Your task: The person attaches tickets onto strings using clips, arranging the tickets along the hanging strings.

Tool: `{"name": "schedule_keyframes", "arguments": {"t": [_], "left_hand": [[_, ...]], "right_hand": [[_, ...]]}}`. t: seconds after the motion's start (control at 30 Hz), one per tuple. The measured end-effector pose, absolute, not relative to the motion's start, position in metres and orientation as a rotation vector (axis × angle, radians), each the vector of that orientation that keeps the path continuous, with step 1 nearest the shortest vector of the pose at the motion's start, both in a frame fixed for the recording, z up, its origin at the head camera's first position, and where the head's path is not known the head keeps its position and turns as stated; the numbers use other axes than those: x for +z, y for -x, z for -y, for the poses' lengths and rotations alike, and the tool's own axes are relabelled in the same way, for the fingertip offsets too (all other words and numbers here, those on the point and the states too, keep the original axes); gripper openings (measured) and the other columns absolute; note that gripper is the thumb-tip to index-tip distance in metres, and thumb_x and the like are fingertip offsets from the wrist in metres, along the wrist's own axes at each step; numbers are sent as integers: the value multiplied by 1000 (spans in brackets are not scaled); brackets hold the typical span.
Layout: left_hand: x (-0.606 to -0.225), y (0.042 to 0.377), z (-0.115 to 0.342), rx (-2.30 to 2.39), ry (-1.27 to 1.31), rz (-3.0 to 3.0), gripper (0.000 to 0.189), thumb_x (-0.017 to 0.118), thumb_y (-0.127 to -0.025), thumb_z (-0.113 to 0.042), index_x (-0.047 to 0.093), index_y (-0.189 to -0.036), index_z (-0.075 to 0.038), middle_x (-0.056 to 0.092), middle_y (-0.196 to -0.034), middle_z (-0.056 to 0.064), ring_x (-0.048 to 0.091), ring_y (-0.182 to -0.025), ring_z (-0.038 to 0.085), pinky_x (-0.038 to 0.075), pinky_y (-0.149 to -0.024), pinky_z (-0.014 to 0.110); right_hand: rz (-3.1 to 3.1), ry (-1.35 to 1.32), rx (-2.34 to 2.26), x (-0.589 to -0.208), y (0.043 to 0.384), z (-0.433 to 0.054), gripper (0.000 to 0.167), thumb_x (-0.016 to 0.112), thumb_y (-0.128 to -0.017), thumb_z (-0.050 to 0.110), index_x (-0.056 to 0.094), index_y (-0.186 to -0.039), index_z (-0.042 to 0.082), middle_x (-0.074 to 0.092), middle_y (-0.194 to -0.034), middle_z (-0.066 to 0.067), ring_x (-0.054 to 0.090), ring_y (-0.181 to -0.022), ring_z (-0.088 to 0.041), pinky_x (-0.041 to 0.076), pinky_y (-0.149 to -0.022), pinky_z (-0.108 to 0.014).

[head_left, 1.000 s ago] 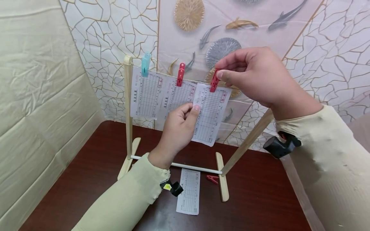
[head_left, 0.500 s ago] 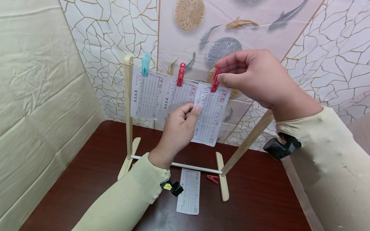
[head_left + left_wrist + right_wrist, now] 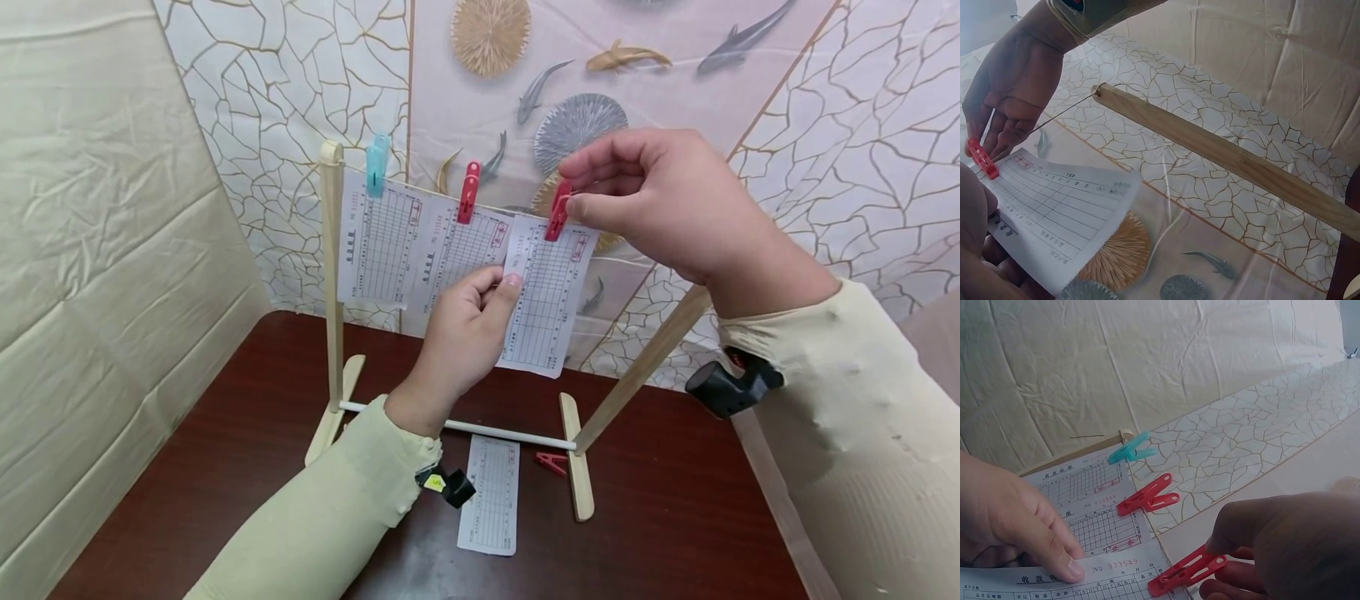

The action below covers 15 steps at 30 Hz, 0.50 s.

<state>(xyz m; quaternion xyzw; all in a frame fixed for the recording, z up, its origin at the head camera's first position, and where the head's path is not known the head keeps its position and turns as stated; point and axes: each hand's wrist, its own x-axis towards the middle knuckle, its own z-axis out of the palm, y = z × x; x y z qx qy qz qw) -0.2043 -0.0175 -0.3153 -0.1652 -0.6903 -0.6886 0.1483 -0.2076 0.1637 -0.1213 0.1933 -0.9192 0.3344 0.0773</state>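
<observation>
A paper receipt slip (image 3: 543, 308) hangs at the right of a string, its top edge under a red clothespin (image 3: 556, 218). My left hand (image 3: 472, 333) pinches the slip's left edge between thumb and fingers. At the clothespin, my right hand (image 3: 660, 204) holds its handle ends between thumb and fingertips. The right wrist view shows the jaws of this clothespin (image 3: 1185, 572) on the slip's edge. Left of it hang two more slips, one under a red clothespin (image 3: 468, 193) and one under a teal clothespin (image 3: 377, 167). My left hand partly covers the middle slip (image 3: 468, 242).
The string runs between two wooden posts, the left post (image 3: 334, 283) and the right post (image 3: 637, 375). A white rod (image 3: 510, 436) joins their feet. On the dark table (image 3: 675, 500) lie another slip (image 3: 489, 500) and a loose red clothespin (image 3: 552, 463). Patterned cloth stands behind.
My right hand has shifted very slightly down at the clothespin, its thumb edging to the right. My left hand keeps its pinch on the slip, and the other slips hang as before.
</observation>
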Motion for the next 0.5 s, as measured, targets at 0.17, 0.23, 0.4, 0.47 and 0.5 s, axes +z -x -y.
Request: {"name": "schedule_keyframes", "arguments": {"t": [0.17,0.23,0.4,0.47,0.5], "left_hand": [[-317,205,18,-2002,482,1979,32,60,-117,-35,79,-126,-11,67,-76,6,66,-77,15,45,-58,27],[-318,205,18,-2011,491,1972,31,59,-118,-35,79,-125,-12,67,-76,7,65,-76,15,44,-58,27],[-321,205,18,-2034,511,1951,30,59,-118,-33,79,-125,-11,74,-82,7,71,-78,15,52,-61,28],[-321,206,18,-2039,520,1950,30,59,-118,-33,79,-125,-11,80,-89,6,76,-83,16,57,-65,31],[-321,206,18,-2038,521,1952,30,59,-118,-34,79,-125,-12,82,-93,5,78,-85,16,59,-66,32]], "right_hand": [[2769,-552,973,-121,205,-165,32,85,-102,30,79,-131,19,85,-116,2,79,-106,-11,59,-83,-18],[2756,-549,967,-121,204,-166,32,86,-101,31,79,-131,20,86,-115,4,79,-105,-10,59,-81,-19],[2676,-551,954,-126,200,-172,32,89,-99,32,81,-127,19,85,-111,7,79,-102,-6,58,-78,-17],[2658,-543,905,-127,199,-174,34,89,-99,33,80,-128,19,84,-116,6,79,-103,-9,58,-79,-16],[2662,-541,863,-127,199,-174,37,88,-99,35,79,-131,21,83,-120,5,78,-106,-12,59,-84,-19]]}}
